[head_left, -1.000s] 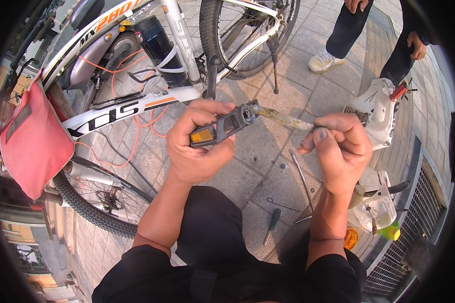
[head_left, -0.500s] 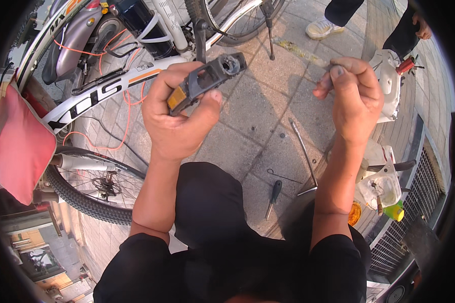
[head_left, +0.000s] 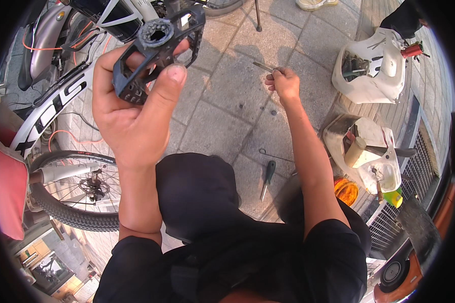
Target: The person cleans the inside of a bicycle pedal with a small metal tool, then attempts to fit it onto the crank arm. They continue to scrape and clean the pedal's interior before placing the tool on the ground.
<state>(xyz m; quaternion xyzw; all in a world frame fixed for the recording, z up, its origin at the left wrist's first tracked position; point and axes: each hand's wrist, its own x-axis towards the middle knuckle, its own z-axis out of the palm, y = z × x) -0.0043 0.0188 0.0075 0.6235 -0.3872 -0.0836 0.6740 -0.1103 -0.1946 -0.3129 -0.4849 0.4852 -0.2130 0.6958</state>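
Observation:
My left hand (head_left: 129, 118) is closed round a black bicycle pedal (head_left: 128, 73), raised close in front of me at the left. A greasy round opening in the pedal's end faces up. Farther off and to the right, my right hand (head_left: 286, 87) is closed on a thin metal bar (head_left: 262, 66). The bar's tip sticks out past my fingers to the left; the rest is hidden by my hand and forearm. On the paving below lie a dark-handled screwdriver (head_left: 268, 178), a hooked wire (head_left: 275, 154) and a few small dark parts (head_left: 273, 112).
A white bicycle frame (head_left: 53, 106) and its front wheel (head_left: 76, 222) stand at the left. Cut white plastic containers (head_left: 394, 76) with tools stand at the right, near an orange tub (head_left: 346, 191) and a metal grating (head_left: 389, 242). Another person's shoe (head_left: 316, 4) shows at the top.
My right hand has gone down and left, and now grips the bar that lay on the paving. My left hand has brought the pedal nearer and turned it. The view has shifted.

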